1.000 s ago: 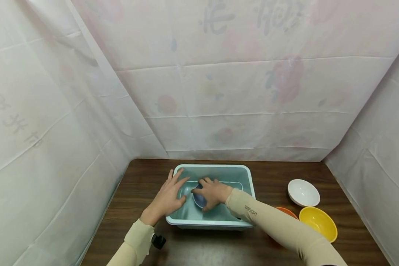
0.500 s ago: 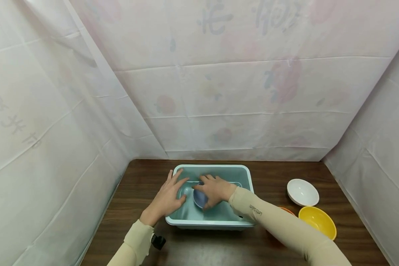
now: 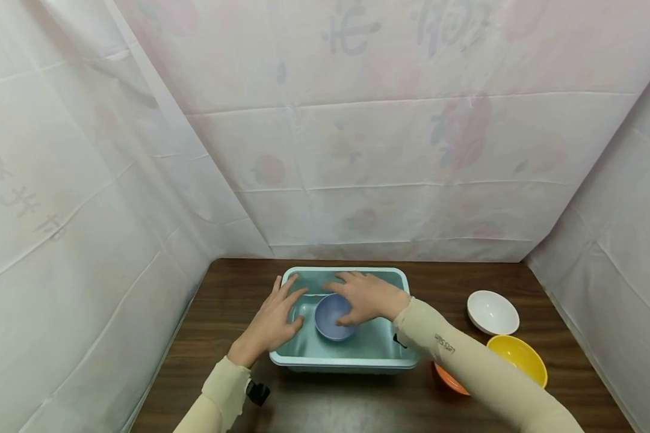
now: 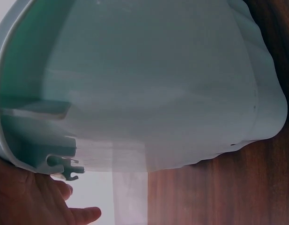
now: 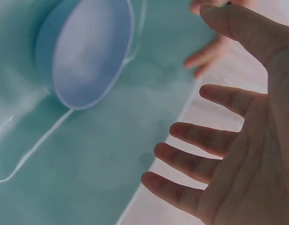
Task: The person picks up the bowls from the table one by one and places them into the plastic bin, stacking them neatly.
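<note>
Against the earlier frames, the right hand point(image 3: 369, 296) has drawn back rightward from the small round periwinkle-blue bowl point(image 3: 330, 316), whose mouth now shows almost whole in the head view. The right grip is spread apart, and the right wrist view shows a gap between its fingers and the bowl. The bowl sits on the floor of the pale blue-green rectangular plastic basin point(image 3: 346, 363). The left hand point(image 3: 271, 322) stays at the basin's left rim, its grip also apart. The round orange bowl point(image 3: 451, 380), which peeked above the cream fabric sleeve point(image 3: 439, 343), now shows below it. The basin has smooth walls and rounded corners. The glossy white bowl point(image 3: 493, 313) and smooth yellow bowl point(image 3: 519, 355) stand rightward on the dark wood-grained surface point(image 3: 233, 288).
</note>
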Available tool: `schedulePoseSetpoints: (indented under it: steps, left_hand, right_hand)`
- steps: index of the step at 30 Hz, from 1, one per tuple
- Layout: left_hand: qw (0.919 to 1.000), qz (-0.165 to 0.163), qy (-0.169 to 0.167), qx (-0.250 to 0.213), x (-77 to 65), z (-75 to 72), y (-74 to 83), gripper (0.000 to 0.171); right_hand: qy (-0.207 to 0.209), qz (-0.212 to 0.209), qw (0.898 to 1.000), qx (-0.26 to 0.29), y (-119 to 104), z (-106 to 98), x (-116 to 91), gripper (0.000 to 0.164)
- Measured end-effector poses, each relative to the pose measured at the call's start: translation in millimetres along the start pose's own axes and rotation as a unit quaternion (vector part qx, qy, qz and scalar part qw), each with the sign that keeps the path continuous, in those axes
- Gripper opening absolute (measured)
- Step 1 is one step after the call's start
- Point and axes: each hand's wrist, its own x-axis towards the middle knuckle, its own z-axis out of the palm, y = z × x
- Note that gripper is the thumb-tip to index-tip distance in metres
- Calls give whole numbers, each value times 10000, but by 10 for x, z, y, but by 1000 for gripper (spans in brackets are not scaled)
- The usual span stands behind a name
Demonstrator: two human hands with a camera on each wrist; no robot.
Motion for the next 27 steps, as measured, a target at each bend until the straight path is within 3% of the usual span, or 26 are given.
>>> schedulePoseSetpoints:
  steps: [7,15,20,27]
  left_hand:
    - [10000,-50,-31,-64,2,-2,7,59]
    - [9998,-43,-79,-170,-9,3,12,59]
    - [9998,-81,-106,-167,-5,2,-8,60]
    - [9997,-74,-117,-212,-27,-24,3,60]
  right_hand:
    - [510,127,9966,641,140,-90,-244,82]
    - [1489,564,9807,1137,347,-135,-580,85]
    - [1982,703,9708,1154,444,-138,-735,81]
    - [2906,503,9513,894,543,-93,-913,76]
